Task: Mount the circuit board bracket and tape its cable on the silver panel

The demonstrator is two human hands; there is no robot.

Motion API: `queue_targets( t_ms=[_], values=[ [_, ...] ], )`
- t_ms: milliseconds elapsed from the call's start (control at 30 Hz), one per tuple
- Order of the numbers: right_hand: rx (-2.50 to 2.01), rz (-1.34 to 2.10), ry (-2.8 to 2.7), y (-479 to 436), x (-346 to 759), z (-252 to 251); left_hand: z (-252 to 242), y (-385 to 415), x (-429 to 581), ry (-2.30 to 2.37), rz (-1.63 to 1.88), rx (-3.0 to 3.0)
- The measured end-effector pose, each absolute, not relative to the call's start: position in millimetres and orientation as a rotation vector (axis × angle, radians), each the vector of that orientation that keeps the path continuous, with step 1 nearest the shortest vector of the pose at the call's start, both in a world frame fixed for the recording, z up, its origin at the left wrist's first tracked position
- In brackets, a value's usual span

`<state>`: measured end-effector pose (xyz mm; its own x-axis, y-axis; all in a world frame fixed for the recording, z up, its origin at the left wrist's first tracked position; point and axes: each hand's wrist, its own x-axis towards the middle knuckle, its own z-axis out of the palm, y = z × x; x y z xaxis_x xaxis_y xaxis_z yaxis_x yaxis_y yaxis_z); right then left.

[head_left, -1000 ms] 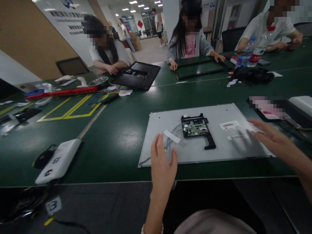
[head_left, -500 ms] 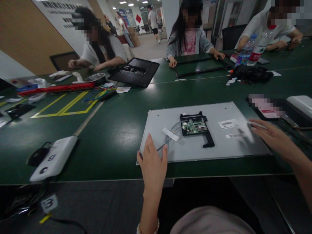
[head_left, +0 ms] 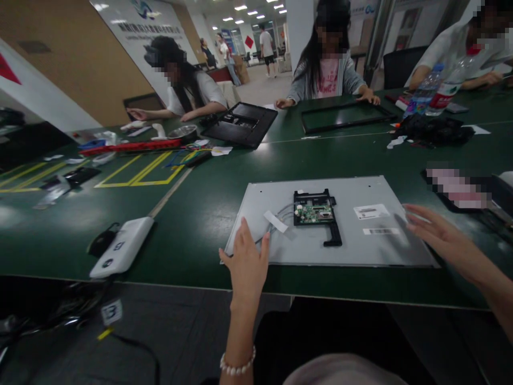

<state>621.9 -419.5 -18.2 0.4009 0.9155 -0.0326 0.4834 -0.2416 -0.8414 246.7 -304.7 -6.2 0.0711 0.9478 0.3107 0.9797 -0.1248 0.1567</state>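
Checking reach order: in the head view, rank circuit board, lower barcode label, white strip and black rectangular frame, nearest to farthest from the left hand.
From the left hand:
1. White strip: just off the fingers, rightward.
2. Circuit board: right of the strip.
3. Lower barcode label: farther right.
4. Black rectangular frame: far side, beyond the others.

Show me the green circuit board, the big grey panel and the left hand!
Green circuit board [head_left: 312, 215], head view: middle of its face.
Big grey panel [head_left: 355, 248], head view: bare part of its surface.
Left hand [head_left: 247, 264], head view: back of the hand.
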Motion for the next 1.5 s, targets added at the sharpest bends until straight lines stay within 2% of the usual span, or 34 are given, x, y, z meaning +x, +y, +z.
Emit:
queue_targets(
  t_ms=[200, 400, 733, 1500],
  values=[
    [-1.898, 0.323, -1.971, -411, 604, -38, -12, -319, 243, -1.935, -0.474, -2.134],
    [-1.803, 0.287, -2.271, -403, 594, -35, -14, -328, 246, -1.921, -0.540, -2.093],
    [-1.616, 0.303, -2.486, -378, 552, -26, -18, -329, 246, -1.974, -0.640, -2.066],
    [-1.447, 0.493, -2.528, -305, 459, -14, -21, -329, 243, -1.943, -0.857, -2.074]
  ],
)
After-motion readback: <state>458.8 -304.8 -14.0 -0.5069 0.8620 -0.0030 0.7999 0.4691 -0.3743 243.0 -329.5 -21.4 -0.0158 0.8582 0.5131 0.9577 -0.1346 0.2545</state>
